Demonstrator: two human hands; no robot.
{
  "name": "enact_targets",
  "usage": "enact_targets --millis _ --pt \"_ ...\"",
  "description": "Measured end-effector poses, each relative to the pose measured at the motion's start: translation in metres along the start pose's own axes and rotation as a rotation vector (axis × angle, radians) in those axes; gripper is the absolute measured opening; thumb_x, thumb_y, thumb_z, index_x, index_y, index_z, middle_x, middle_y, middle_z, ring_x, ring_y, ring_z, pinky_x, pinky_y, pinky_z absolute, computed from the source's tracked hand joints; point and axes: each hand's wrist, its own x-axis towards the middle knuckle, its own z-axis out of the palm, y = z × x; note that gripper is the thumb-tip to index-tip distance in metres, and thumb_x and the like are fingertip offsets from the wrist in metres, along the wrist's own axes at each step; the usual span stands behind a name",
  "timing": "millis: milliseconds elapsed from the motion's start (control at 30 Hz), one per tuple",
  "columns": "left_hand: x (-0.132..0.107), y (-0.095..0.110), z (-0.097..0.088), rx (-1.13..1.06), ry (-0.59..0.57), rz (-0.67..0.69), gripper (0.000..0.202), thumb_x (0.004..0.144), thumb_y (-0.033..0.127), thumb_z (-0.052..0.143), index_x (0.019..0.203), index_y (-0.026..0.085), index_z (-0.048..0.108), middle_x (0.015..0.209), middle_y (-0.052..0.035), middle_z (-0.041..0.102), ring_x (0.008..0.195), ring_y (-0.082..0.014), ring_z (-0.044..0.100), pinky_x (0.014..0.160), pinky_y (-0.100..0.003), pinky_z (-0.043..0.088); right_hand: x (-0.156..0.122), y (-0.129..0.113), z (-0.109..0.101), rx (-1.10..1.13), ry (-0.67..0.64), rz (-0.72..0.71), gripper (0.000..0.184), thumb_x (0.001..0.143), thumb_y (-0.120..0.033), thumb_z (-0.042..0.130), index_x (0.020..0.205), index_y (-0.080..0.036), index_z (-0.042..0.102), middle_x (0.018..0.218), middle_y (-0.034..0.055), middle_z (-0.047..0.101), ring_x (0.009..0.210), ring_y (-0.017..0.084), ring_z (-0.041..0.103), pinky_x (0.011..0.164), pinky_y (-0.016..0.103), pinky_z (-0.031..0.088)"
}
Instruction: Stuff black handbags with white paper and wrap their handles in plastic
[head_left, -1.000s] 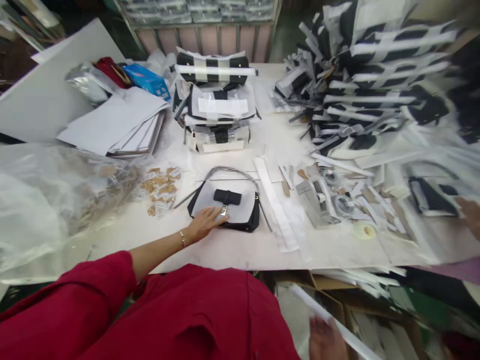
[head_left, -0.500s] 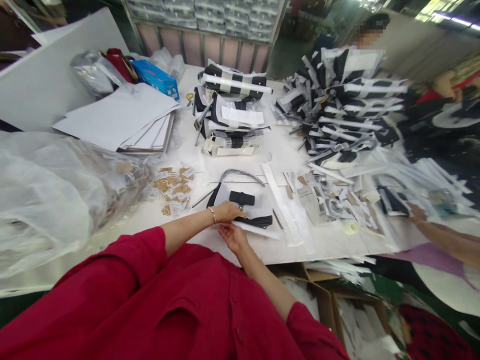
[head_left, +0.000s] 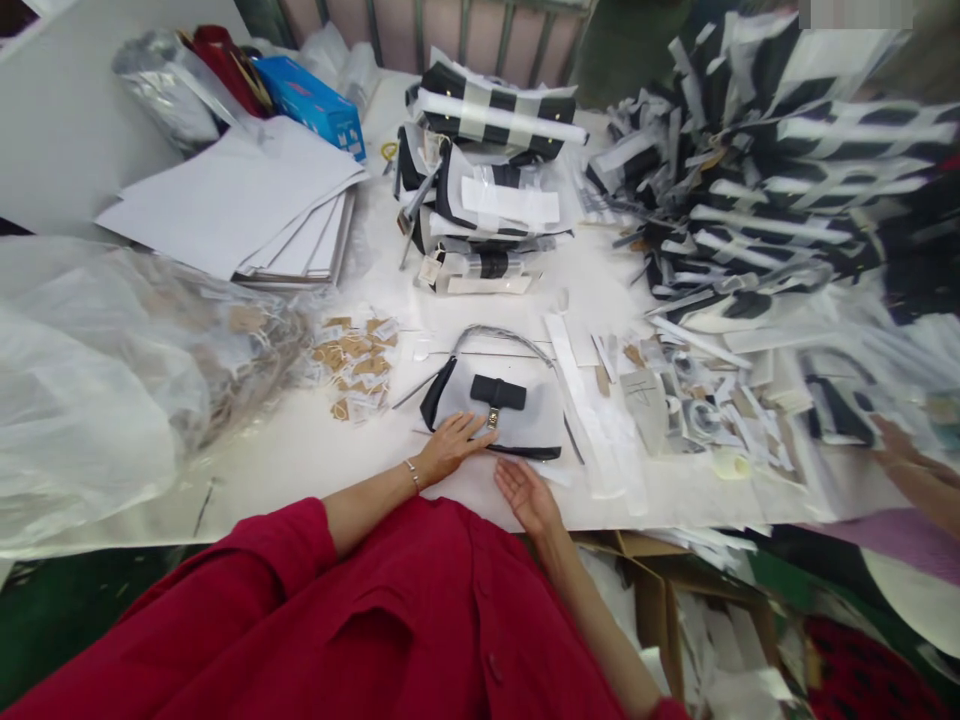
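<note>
A black handbag [head_left: 428,405] lies on the white table [head_left: 270,470] in front of me, its front mostly covered by a pale sheet. A black flap tab with a metal clasp [head_left: 493,417] shows through the sheet, and the wrapped handle [head_left: 504,330] arches away from me. My left hand [head_left: 452,447] rests flat on the bag's lower left part, fingers stretched toward the clasp. Just below the bag's bottom edge is my right hand [head_left: 529,497], palm turned up and fingers extended, holding nothing. Whether its fingertips touch the bag I cannot tell.
Wrapped bags [head_left: 495,190] are stacked behind, with a larger pile [head_left: 810,200] at right. Brown tags [head_left: 356,360], a plastic bag [head_left: 82,380] and white sheets [head_left: 240,200] lie left. Paper strips and tape sit right, near another person's hand [head_left: 896,445]. Cardboard boxes [head_left: 652,600] stand below.
The bag's lower part, earlier folded up under my left hand, now lies flatter. My left hand has spread out, and my right hand has drawn back from beneath the edge. The view has tilted down.
</note>
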Motion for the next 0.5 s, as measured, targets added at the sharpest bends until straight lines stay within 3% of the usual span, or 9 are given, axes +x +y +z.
enact_targets --millis 100,267,400,500 --pt "0.001 -0.003 0.001 -0.033 0.029 0.018 0.056 0.090 0.003 0.045 0.139 0.030 0.048 0.147 -0.0073 0.048 0.137 -0.0245 0.041 0.111 -0.046 0.034 0.003 -0.005 -0.013 0.044 0.157 -0.122 0.012 0.074 -0.023 0.073 0.075 -0.018 0.062 0.080 0.0073 0.074 0.086 0.020 0.073 0.089 0.036 0.058" --pt "0.012 0.002 -0.011 -0.027 0.068 0.060 0.037 0.093 0.007 0.045 0.123 0.023 0.058 0.142 -0.0109 0.052 0.136 -0.0253 0.041 0.113 -0.061 0.024 0.018 -0.007 -0.001 -0.039 0.194 -0.178 0.013 0.071 -0.022 0.075 0.073 -0.018 0.062 0.074 0.0065 0.074 0.082 0.022 0.073 0.086 0.040 0.060" --pt "0.025 0.008 -0.018 -0.002 0.085 0.109 0.019 0.096 0.011 0.046 0.102 0.018 0.062 0.129 -0.0098 0.060 0.134 -0.0240 0.042 0.114 -0.053 0.027 0.026 -0.016 0.011 -0.109 0.186 -0.120 0.011 0.071 -0.021 0.074 0.072 -0.019 0.063 0.075 0.0054 0.074 0.080 0.020 0.073 0.083 0.035 0.061" --pt "0.032 0.010 -0.019 0.021 0.059 0.126 0.016 0.096 0.012 0.047 0.098 0.017 0.062 0.121 -0.0089 0.062 0.129 -0.0230 0.047 0.108 -0.045 0.033 0.023 -0.024 0.012 -0.187 0.195 -0.071 0.014 0.071 -0.023 0.075 0.072 -0.017 0.063 0.071 0.0064 0.073 0.072 0.019 0.072 0.074 0.033 0.061"
